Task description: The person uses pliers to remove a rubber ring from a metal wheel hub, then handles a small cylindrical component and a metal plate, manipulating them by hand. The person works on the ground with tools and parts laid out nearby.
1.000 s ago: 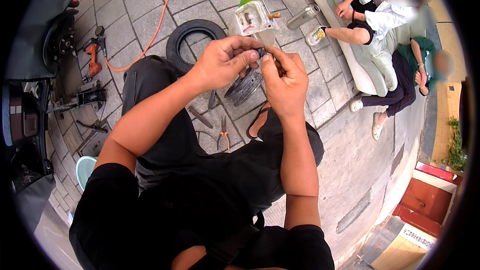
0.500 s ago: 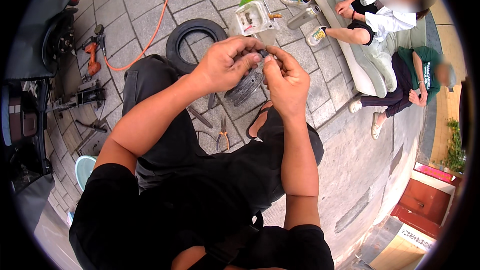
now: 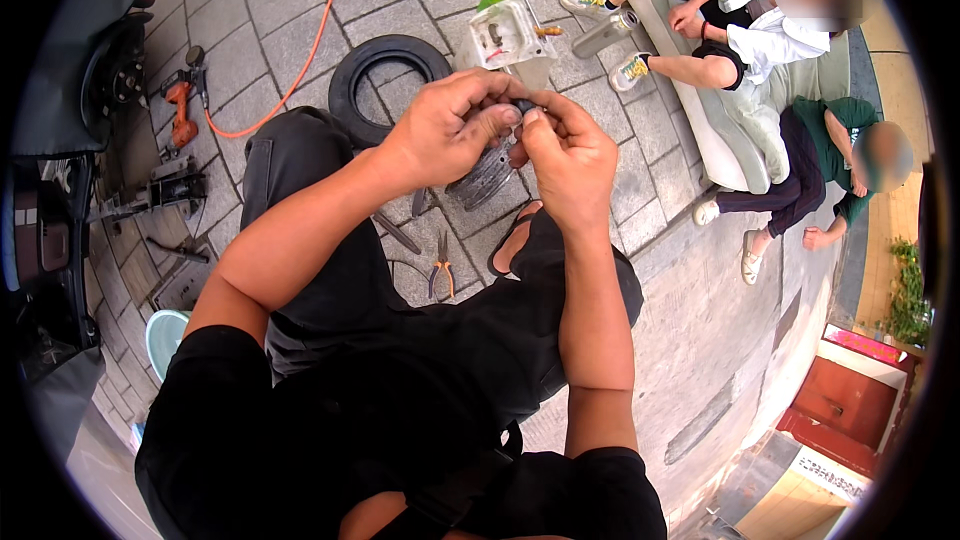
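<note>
Grip drawn nearly closed: the left hand [image 3: 440, 135] and right hand [image 3: 572, 162] pinch a small dark piece [image 3: 523, 105] between them, raised near a wheel rim [image 3: 482, 182] on the paving [image 3: 260, 30]. The tire [image 3: 345, 90] already lies off the rim; how much work remains cannot be told.

My left forearm [image 3: 315, 223] is slanting inward and my right forearm [image 3: 594, 310] is running straighter ahead. In front of me, my left hand [image 3: 450, 128] and my right hand [image 3: 573, 165] are sitting close together, thumbs [image 3: 538, 138] and forefingers [image 3: 566, 112] pinching.
</note>
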The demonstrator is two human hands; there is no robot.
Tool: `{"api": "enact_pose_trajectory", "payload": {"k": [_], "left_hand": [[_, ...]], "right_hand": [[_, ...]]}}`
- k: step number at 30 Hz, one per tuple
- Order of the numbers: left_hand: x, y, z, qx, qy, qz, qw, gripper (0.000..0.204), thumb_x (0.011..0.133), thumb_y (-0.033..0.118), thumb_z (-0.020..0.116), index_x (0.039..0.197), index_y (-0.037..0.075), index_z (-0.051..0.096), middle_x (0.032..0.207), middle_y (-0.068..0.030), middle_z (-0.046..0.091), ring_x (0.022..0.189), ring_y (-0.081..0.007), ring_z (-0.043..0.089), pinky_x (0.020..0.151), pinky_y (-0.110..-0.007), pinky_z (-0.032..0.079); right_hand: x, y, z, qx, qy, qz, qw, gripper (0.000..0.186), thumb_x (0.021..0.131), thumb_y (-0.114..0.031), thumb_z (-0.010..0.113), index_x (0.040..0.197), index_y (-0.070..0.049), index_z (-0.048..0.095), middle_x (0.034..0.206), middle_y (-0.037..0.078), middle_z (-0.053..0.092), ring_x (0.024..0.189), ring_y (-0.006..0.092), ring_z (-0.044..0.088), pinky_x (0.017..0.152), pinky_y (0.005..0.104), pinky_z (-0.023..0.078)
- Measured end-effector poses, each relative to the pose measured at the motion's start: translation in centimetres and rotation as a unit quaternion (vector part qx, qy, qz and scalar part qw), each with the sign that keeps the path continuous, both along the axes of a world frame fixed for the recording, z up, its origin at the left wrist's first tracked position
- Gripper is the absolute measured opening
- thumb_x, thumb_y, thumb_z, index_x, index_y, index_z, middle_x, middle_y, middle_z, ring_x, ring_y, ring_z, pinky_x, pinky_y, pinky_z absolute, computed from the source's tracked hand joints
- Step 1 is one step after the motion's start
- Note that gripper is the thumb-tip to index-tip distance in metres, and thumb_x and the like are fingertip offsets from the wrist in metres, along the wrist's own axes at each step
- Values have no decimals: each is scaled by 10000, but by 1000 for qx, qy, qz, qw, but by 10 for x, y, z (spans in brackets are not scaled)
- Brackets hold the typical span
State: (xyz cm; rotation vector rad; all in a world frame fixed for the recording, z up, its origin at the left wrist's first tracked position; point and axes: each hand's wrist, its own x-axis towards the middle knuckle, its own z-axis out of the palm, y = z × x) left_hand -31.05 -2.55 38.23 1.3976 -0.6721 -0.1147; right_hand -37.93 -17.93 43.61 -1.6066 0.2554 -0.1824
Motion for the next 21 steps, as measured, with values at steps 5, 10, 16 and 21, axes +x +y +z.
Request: {"api": "enact_pose_trajectory", "payload": {"k": [5, 10, 16, 21], "left_hand": [[-1, -1, -4, -6, -8, 7, 1000, 215, 990, 3, 684, 1199, -41, 670, 956, -78, 696, 736, -90, 670, 659, -253, 563], [-3, -4, -2, -10, -4, 9, 1000, 197, 1020, 12, 656, 1207, -48, 657, 987, -70, 685, 776, -89, 661, 684, -253, 563], [-6, -3, -6, -95, 132, -59, 985, 265, 1061, 46, 630, 1307, -45, 597, 1157, -67, 688, 1026, -105, 660, 907, -263, 563], [-7, -5, -2, -97, 100, -31, 990, 251, 1064, 77, 638, 1286, -37, 611, 1058, -59, 710, 851, -72, 641, 710, -230, 545]], "right_hand": [[0, -2, -4, 2, 3, 5, 1000, 202, 997, -15, 644, 1173, 73, 689, 830, 14, 688, 687, 45, 616, 620, 216, 508], [0, 9, -3, -34, -32, -25, 999, 198, 979, -1, 644, 1158, 69, 689, 830, 12, 691, 704, 46, 625, 645, 220, 523], [1, 13, 0, -160, -67, -41, 984, 255, 901, -1, 695, 1154, 35, 699, 829, 28, 674, 700, 53, 625, 639, 240, 530], [2, 9, -4, -200, -94, -38, 974, 292, 868, -26, 722, 1153, 32, 691, 872, 75, 660, 686, 92, 628, 639, 275, 537]]}}
